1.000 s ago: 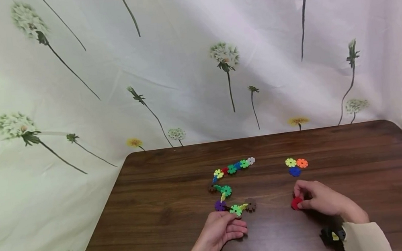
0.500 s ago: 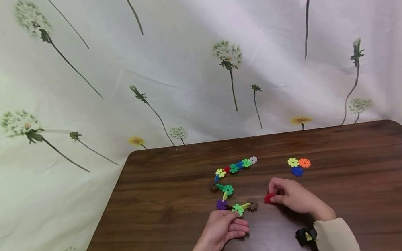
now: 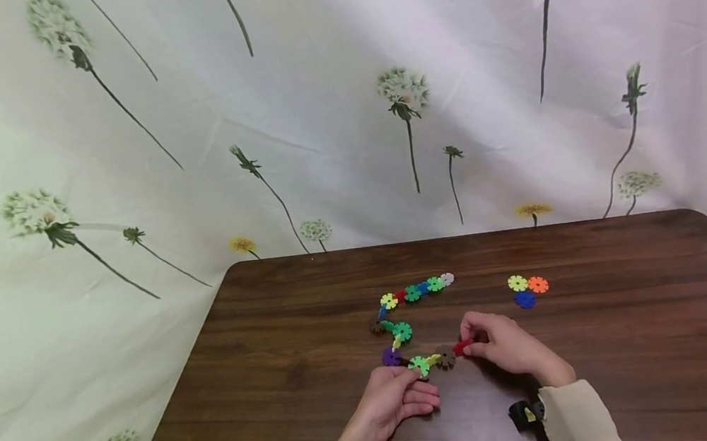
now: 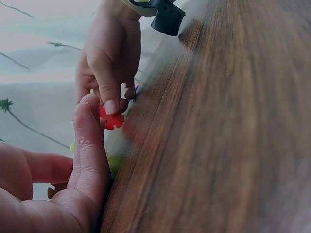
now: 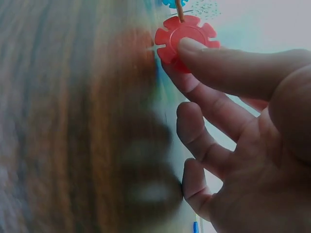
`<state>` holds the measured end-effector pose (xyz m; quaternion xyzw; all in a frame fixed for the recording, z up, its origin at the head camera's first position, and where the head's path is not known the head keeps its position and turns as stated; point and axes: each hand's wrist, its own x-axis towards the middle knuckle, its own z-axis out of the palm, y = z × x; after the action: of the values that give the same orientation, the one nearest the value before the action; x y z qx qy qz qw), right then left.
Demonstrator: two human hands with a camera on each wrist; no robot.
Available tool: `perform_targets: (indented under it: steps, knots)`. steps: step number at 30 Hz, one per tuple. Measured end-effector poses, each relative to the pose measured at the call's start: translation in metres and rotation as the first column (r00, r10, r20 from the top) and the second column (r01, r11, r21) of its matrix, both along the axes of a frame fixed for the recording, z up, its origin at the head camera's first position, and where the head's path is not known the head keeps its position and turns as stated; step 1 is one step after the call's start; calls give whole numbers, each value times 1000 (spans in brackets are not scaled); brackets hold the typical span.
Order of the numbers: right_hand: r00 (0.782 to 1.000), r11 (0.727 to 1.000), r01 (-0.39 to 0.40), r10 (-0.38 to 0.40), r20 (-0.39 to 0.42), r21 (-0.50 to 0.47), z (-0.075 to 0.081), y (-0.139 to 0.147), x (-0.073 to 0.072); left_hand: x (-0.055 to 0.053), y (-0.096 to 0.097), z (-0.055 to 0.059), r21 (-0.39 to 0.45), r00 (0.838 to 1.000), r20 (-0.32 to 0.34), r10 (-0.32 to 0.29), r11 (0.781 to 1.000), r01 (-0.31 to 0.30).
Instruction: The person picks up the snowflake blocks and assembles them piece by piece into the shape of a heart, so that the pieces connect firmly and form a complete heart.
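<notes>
A winding chain of notched plastic discs lies on the table. My left hand [image 3: 387,403] pinches the light green disc [image 3: 418,365] near its front end, thumb on top and the other fingers loosely extended. Past a yellow disc [image 3: 434,360] comes the brown disc [image 3: 446,358] at the chain's end. My right hand [image 3: 511,347] holds a red disc [image 5: 170,46] between thumb and forefinger, its edge against the thin brown edge [image 5: 180,12] in the right wrist view. Whether their slots interlock I cannot tell. My left fingers hide most of the chain in the left wrist view.
Three loose discs, yellow [image 3: 517,283], orange [image 3: 538,284] and blue [image 3: 524,299], lie at the back right of the brown wooden table [image 3: 287,326]. A white curtain [image 3: 317,110] with dandelion prints hangs behind the table's far edge.
My right hand has carried the red disc leftward across the table to the brown disc at the chain's end. My left hand keeps its pinch on the light green disc.
</notes>
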<state>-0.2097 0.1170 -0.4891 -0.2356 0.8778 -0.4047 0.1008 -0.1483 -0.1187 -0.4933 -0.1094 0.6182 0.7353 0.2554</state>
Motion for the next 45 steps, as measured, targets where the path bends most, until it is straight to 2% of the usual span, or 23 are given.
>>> perform_targets:
  steps: [8,23,33,40,45]
  knots:
    - [1000,999,-19,18,-24,-43,0,-3,-1,0,0,-1,-1,1000,-8,-1,1000,1]
    - [1000,997,21,-22,-12,-72,0,-10,0,0,-1,0,-24,1000,-13,-6,1000,6]
    - [1000,996,-13,10,-30,-88,0,-12,-1,0,0,-3,-7,1000,-29,-8,1000,7]
    - [1000,996,-3,2,-11,-88,-4,-13,0,0,0,-3,-14,1000,-14,12,1000,-12]
    - [1000,995,-27,28,11,-100,-3,-9,-2,0,0,-3,-19,1000,-7,11,1000,-11]
